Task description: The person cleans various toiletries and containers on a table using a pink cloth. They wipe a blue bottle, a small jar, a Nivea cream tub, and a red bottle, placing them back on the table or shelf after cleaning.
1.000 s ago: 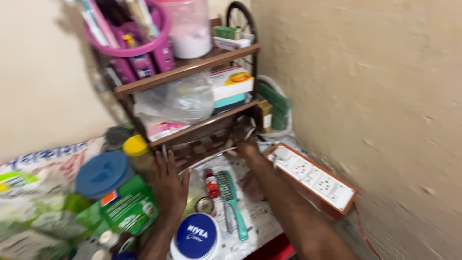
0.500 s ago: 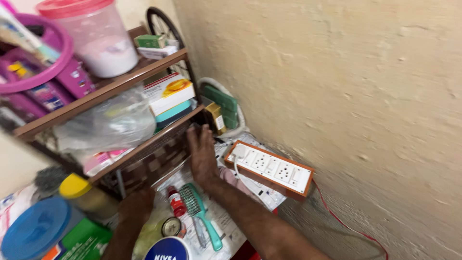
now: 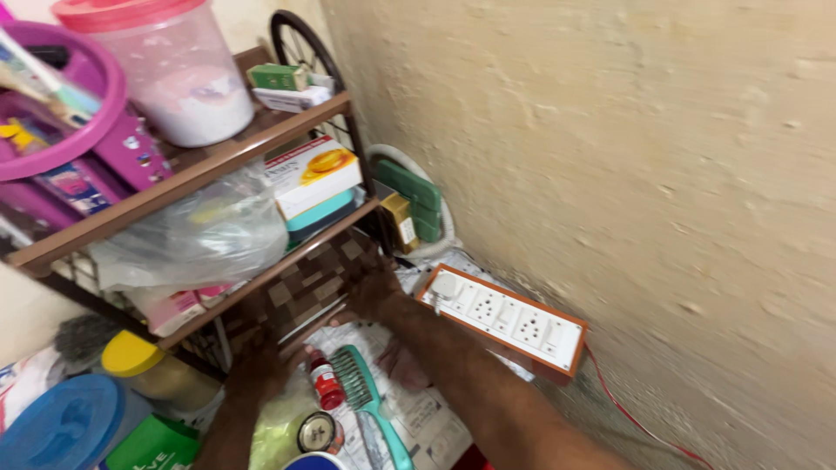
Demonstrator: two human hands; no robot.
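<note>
Both hands reach under the lowest shelf of a brown rack that stands in the corner of the room. The right hand lies flat with its fingers spread on a checkered brown board beneath that shelf, near the board's right end. The left hand rests at the board's lower left edge; its fingers are blurred and dark, so I cannot tell whether they grip anything. Just in front of the hands, on a sheet of printed paper, lie a small red bottle and a teal hairbrush, side by side. A white socket strip in an orange frame lies to the right of the right forearm, close to the wall. On the shelf above the hands sit a clear plastic bag and a white box. A yellow-capped jar and a blue lid stand at the left.
</note>
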